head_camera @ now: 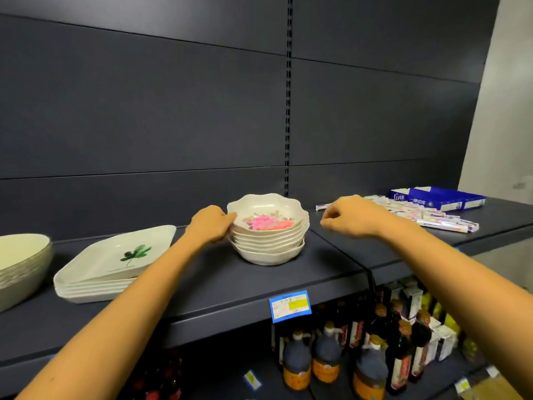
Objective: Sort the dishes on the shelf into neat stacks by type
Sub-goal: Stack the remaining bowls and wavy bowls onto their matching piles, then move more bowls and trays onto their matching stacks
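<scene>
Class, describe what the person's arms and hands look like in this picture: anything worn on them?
Both forearms are bare, with no sleeves in view. The left hand and right hand wear no gloves, and no watch, bracelet or ring is visible.

Dark shelf (219,287), bearing left to right: stacked round bowls (20,264), stacked square leaf-print plates (112,264), stacked scalloped floral bowls (269,229), scattered small packets (427,217), blue carton (435,197).

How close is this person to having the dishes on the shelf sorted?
Nearly done, it seems. The square leaf plates sit stacked, and round bowls are nested at the far left. In hand: the left hand steadies the stack of flowered bowls; the right hand hovers empty beside it. Left: perhaps squaring that stack.
</scene>
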